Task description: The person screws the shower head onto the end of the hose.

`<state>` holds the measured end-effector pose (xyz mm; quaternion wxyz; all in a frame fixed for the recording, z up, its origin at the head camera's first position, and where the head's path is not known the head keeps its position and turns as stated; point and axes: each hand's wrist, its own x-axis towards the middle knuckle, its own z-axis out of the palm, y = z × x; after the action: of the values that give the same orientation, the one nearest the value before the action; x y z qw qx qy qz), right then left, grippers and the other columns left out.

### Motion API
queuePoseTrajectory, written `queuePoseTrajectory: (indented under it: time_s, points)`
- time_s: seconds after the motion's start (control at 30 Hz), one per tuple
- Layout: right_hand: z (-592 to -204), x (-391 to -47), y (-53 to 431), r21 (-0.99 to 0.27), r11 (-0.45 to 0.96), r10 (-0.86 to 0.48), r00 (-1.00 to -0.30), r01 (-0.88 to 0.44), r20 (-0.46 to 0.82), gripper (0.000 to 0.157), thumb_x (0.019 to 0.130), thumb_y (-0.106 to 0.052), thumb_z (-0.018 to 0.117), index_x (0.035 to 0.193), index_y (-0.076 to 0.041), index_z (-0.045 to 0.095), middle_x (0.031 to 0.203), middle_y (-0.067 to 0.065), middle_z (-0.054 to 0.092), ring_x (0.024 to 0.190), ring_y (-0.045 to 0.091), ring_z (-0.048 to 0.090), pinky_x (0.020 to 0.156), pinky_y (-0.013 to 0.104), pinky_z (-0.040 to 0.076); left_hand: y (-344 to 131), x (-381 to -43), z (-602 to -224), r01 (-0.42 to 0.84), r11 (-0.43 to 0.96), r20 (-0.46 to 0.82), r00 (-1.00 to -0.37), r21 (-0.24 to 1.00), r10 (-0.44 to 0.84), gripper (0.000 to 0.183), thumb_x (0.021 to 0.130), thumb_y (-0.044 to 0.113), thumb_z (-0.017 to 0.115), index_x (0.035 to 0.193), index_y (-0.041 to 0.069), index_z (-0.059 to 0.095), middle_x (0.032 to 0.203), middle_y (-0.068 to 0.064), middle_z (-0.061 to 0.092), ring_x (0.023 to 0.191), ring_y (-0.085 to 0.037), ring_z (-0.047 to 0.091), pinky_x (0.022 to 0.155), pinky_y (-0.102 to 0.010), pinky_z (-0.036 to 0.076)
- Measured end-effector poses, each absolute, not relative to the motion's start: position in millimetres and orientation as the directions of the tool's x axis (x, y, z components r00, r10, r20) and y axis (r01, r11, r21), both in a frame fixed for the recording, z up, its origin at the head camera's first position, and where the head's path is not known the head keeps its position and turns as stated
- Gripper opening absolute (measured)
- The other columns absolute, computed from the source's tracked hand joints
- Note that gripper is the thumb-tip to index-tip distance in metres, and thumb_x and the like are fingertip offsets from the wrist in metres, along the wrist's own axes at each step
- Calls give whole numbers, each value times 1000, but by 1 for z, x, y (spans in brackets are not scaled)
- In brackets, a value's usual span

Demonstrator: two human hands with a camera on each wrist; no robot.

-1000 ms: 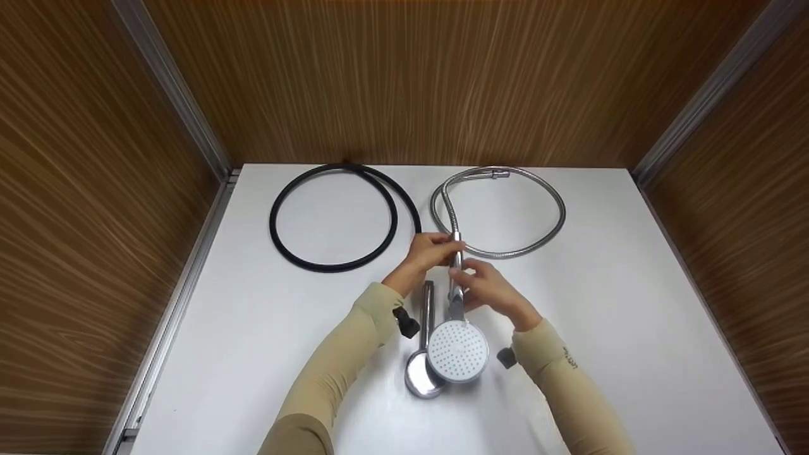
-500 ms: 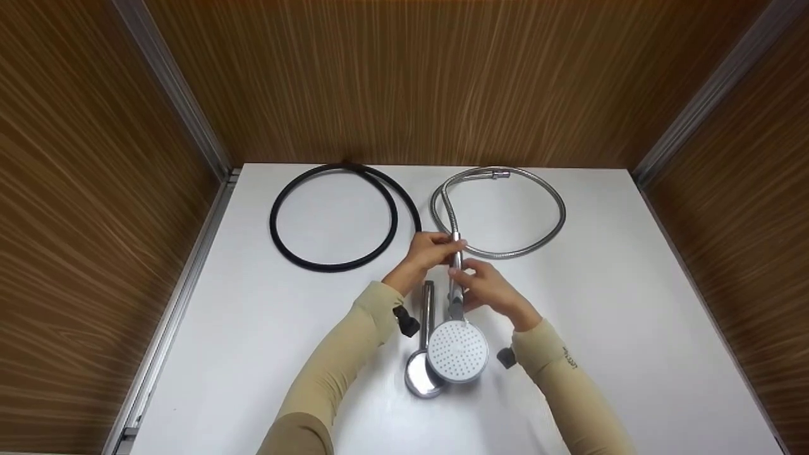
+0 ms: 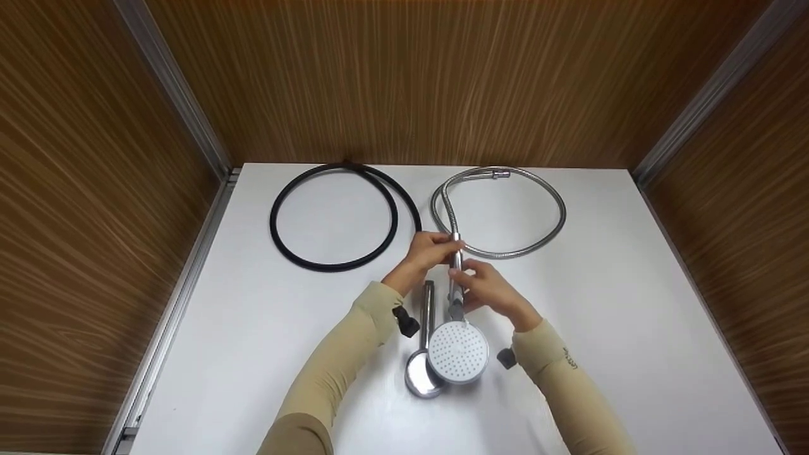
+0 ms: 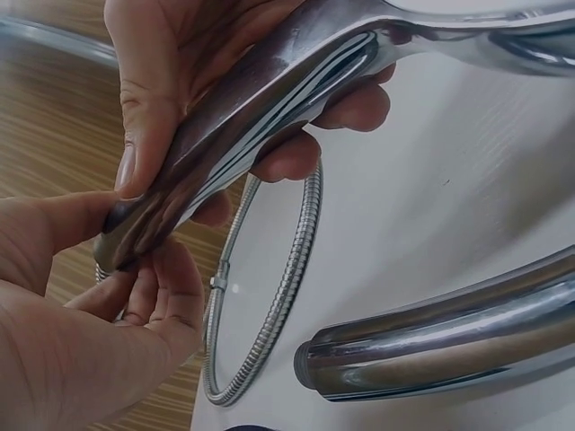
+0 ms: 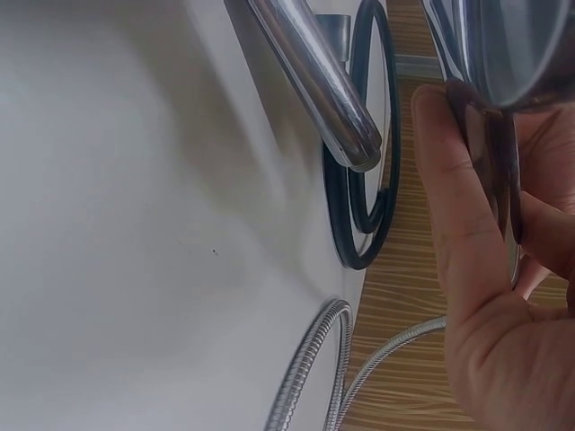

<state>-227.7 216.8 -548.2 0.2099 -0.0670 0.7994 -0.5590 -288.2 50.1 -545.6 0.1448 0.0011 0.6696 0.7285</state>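
Observation:
A chrome handheld shower head point(image 3: 458, 352) with a white dotted face is held above the table, its face up. My right hand point(image 3: 493, 289) grips the middle of its handle point(image 4: 260, 99), fingers curled underneath. At the handle's far end, my left hand point(image 3: 431, 251) pinches the joint where the silver metal hose point(image 3: 450, 205) meets it; the fingertips hide that joint in the left wrist view. Just left of and below it lies a second chrome shower head point(image 3: 423, 374), face down, with its bare threaded handle end point(image 4: 305, 365) pointing away from me.
The silver hose lies in a loop at the back right, a metal connector point(image 3: 500, 174) at its free end. At the back left a black hose point(image 3: 272, 218) is coiled. Wood-grain panels point(image 3: 404, 82) wall the white table point(image 3: 253, 354) at the back and both sides.
Both hands stay in nearly the same place on the shower head and hose end. The shower head's face dips very slightly toward me.

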Motion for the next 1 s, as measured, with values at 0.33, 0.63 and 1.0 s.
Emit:
queuePoseTrajectory:
  time_s: [0.33,0.63,1.0]
  points:
    - [-547,-227,215,-937,322,-361,-897,139,-257,42,109,-31,57,129,5,52,80,10,69,66,20,76,69,41,67,52,-287,-545,-189,-59,-175,-967,980,187,25,90,9,81,109,-7,78,79,6,70,69,-5,66,72,-21,61]
    - [-549,-227,214,-929,343,-353,-897,139,-265,44,109,-32,58,132,5,51,81,10,66,65,19,74,67,39,67,51,-287,-545,-170,-45,-159,-971,984,179,24,88,6,82,107,-9,77,73,9,66,67,-4,61,67,-18,56]
    - [-555,-228,215,-920,377,-356,-901,103,-247,49,108,-37,59,133,5,53,86,14,70,69,21,76,69,39,67,51,-286,-548,-171,-58,-157,-968,984,198,17,90,5,77,100,-8,78,67,9,64,66,-6,60,68,-19,56]
